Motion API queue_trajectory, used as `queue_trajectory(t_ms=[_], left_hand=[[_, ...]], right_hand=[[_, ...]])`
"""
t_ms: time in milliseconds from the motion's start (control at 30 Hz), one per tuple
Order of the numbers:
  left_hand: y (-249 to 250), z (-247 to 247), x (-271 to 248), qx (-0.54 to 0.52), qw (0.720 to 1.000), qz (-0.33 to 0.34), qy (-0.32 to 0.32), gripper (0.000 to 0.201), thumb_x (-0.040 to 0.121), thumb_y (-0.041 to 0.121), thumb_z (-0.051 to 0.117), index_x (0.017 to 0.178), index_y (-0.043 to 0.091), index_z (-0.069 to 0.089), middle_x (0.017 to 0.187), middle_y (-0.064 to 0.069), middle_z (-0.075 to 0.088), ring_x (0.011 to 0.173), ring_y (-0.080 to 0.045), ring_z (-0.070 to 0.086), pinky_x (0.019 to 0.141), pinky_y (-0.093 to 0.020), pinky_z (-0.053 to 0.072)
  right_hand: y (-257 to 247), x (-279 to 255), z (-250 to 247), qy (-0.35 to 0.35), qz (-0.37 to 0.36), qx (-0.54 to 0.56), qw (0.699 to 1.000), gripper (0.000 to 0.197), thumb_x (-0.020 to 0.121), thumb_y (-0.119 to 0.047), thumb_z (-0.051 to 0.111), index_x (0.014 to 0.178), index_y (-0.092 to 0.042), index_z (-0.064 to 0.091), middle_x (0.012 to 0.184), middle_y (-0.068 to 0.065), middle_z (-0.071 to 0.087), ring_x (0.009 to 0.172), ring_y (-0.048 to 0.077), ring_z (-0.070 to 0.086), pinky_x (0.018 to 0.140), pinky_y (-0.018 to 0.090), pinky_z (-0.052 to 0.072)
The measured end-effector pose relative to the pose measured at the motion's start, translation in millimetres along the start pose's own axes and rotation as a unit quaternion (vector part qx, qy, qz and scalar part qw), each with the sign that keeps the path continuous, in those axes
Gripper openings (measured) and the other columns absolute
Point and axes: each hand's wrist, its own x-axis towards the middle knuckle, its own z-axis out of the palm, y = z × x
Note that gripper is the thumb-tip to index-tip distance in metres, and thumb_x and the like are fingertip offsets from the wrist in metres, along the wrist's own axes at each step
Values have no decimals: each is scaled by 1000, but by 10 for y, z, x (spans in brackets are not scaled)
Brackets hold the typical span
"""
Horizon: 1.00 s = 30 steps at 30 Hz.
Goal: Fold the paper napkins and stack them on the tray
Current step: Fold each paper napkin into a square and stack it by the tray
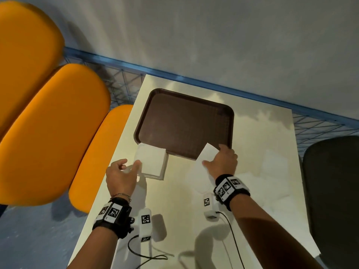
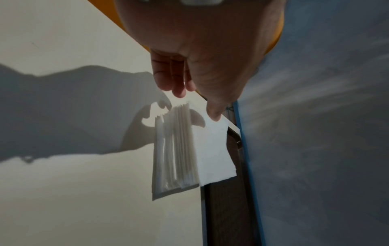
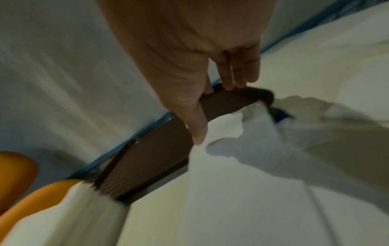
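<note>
A brown tray (image 1: 184,121) (image 2: 227,208) (image 3: 151,159) lies at the far side of the white table. A stack of white napkins (image 1: 151,162) (image 2: 176,149) sits on the table, overlapping the tray's near left corner. My left hand (image 1: 129,165) (image 2: 196,104) is at the stack's near left corner: the thumb touches the top napkin, and the other fingers hang loosely curled beside the stack's edge. A single napkin (image 1: 206,154) (image 3: 223,126) lies across the tray's near right rim. My right hand (image 1: 213,155) (image 3: 219,113) rests on it with straight, spread fingers.
Orange seats (image 1: 48,133) line the table's left side and a black chair (image 1: 334,191) stands at the right. A blue wire rail (image 1: 194,78) runs behind the table (image 1: 184,210). Black cables (image 1: 231,230) trail across the near part of the table.
</note>
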Motion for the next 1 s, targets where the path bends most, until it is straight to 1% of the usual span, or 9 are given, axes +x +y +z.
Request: queue_trajectory(t_ms=[133,233,400,533,600,700,800,900,1000], left_hand=[[132,-63,-237,-19,998,53,3,47,87,47,80,123,21,66,119,-1,60,104,-19,59,80,-33,49],[211,-66,-449,-16,996,82,-15,42,88,44,80,122,23,66,116,2,59,93,-15,62,68,-22,43],[282,-6,-791,4,992,118,-54,41,88,42,81,122,27,64,116,6,59,84,-1,59,66,-15,44],[296,32,-1023,6,989,122,-85,38,87,42,82,118,31,63,111,12,59,82,-2,62,65,-14,45],[279,63,-1110,6,988,120,-99,36,87,41,82,116,32,63,109,14,62,82,-2,63,66,-14,46],[283,134,-1205,23,982,130,-133,37,86,41,83,116,35,62,110,16,66,84,-1,65,70,-16,50],[349,245,-1275,50,967,168,-185,45,81,51,85,119,40,63,116,23,64,98,1,64,81,-23,54],[510,367,-1344,66,944,236,-219,56,76,61,83,125,39,66,127,25,59,115,3,56,93,-23,50],[736,463,-1452,58,930,271,-243,42,75,57,85,112,40,72,118,29,66,112,7,58,92,-12,43]], right_hand=[[231,178,-14,-87,47,-57,993,100,71,-42,94,147,-9,39,140,17,46,129,38,52,105,46,50],[306,193,61,-92,8,-30,995,85,75,-34,92,142,-7,46,136,19,49,124,40,57,103,45,54],[388,221,137,-88,-44,2,995,66,84,-30,85,140,-13,55,138,15,48,121,38,62,103,41,53],[445,252,91,-90,-94,31,991,30,87,-20,81,115,-13,74,123,13,65,110,33,67,97,37,53],[465,199,37,-79,-101,69,989,10,83,-13,81,92,-15,77,105,10,72,100,32,69,87,37,56],[510,104,-60,-74,-88,134,984,23,77,-15,85,70,-28,68,88,-3,71,88,24,71,77,35,58],[561,-12,-313,-109,-133,175,969,19,77,-22,91,74,-28,73,82,-12,73,82,9,69,75,24,50],[598,-232,-770,-195,-182,208,941,18,76,-22,94,79,-25,77,80,-13,75,74,-3,66,66,9,46],[689,-446,-1182,-248,-218,240,913,18,77,-25,94,83,-24,77,84,-12,78,74,-1,69,68,12,50]])
